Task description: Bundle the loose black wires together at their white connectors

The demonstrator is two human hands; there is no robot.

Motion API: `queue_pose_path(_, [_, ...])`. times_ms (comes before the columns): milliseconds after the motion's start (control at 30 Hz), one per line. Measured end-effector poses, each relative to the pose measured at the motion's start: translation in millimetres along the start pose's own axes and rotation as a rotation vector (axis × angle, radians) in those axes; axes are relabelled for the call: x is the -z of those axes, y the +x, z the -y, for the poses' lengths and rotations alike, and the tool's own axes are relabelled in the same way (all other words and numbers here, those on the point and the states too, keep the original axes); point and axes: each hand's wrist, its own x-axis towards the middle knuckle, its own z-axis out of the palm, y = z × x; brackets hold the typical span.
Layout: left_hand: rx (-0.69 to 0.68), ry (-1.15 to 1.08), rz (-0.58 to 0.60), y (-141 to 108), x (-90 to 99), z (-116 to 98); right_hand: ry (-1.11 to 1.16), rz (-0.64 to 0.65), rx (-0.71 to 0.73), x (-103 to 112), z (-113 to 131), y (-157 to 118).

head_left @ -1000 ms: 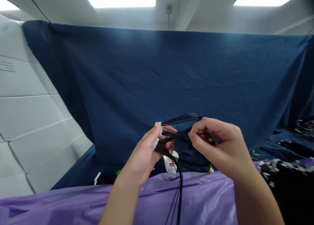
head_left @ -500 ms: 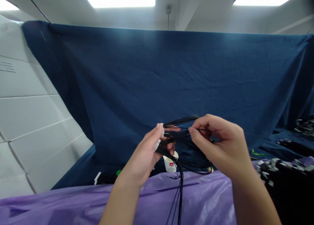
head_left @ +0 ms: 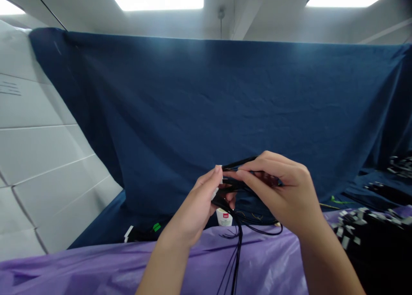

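Note:
My left hand (head_left: 201, 205) is closed around white plastic connectors (head_left: 214, 193), with the thumb pressed on the upper one. Thin black wires (head_left: 240, 239) run out of the connectors to the right, and some hang down in front of me. My right hand (head_left: 280, 183) pinches a black wire between thumb and forefinger, close to the left hand's fingertips. Other wires of the bundle loop behind and below the right hand. The exact wire end in the pinch is hidden.
A white paper cup (head_left: 224, 217) stands behind the wires. Purple sheeting (head_left: 106, 265) covers the near edge. Many black cables with white connectors (head_left: 350, 226) are heaped at right. A dark blue cloth (head_left: 206, 106) hangs ahead; white boxes (head_left: 48, 166) are stacked left.
My left hand has shifted slightly right with the connectors. My right hand has moved left, so its pinching fingertips are now closer to the upper connector.

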Motion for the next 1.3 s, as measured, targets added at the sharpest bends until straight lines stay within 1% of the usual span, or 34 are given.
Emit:
queue_pose_path(133, [-0.031,-0.05,0.049,0.1,-1.8,0.3,0.013,0.025,-0.009,0.0,2.8,-1.4])
queue_pose_path(267, [-0.025,-0.079,0.04,0.1,-1.5,-0.4,-0.007,0.039,-0.028,-0.1,4.7,-2.4])
queue_pose_path(367, [-0.024,-0.053,0.034,0.0,-0.8,-1.2,-0.018,0.029,-0.035,0.9,3.4,-1.8])
queue_pose_path(500, [-0.036,-0.054,0.016,0.5,2.1,-1.9,0.015,-0.026,-0.083,5.0,-3.3,-0.3])
queue_pose_path(633, [-0.047,-0.127,-0.04,1.8,7.3,-2.6,0.026,-0.091,-0.109,8.6,-14.8,0.7])
queue_pose_path(733, [-0.045,-0.186,-0.075,3.2,10.3,-3.4,-0.012,-0.143,-0.17,8.5,-22.0,0.5])
queue_pose_path(767, [-0.046,-0.202,-0.089,3.7,10.7,-3.6,-0.024,-0.122,-0.199,8.2,-23.1,0.2])
queue_pose_path(800, [-0.046,-0.213,-0.103,4.1,10.8,-3.9,-0.026,-0.073,-0.233,7.7,-23.4,-0.2])
queue_pose_path(833, [-0.047,-0.22,-0.121,4.5,10.6,-4.1,-0.014,0.008,-0.267,7.1,-22.8,-0.5])
queue_pose_path(900, [-0.051,-0.225,-0.158,4.9,9.4,-4.3,0.036,0.218,-0.314,5.6,-19.3,-1.0])
queue_pose_path(967, [-0.052,-0.23,-0.183,4.9,8.0,-4.2,0.064,0.401,-0.3,3.1,-13.9,-1.2])
queue_pose_path(1000, [-0.047,-0.234,-0.192,4.8,7.5,-3.9,0.066,0.456,-0.269,1.3,-11.1,-1.3])
queue_pose_path(1033, [-0.04,-0.24,-0.196,4.6,7.1,-3.5,0.064,0.483,-0.232,-0.9,-8.6,-1.4])
queue_pose_path(1133, [-0.024,-0.273,-0.206,4.0,6.7,-2.1,0.057,0.472,-0.153,-8.6,-4.0,-2.6])
queue_pose_path(1300, [-0.018,-0.318,-0.244,3.7,6.1,-1.4,0.071,0.448,-0.117,-17.3,-4.2,-5.5])
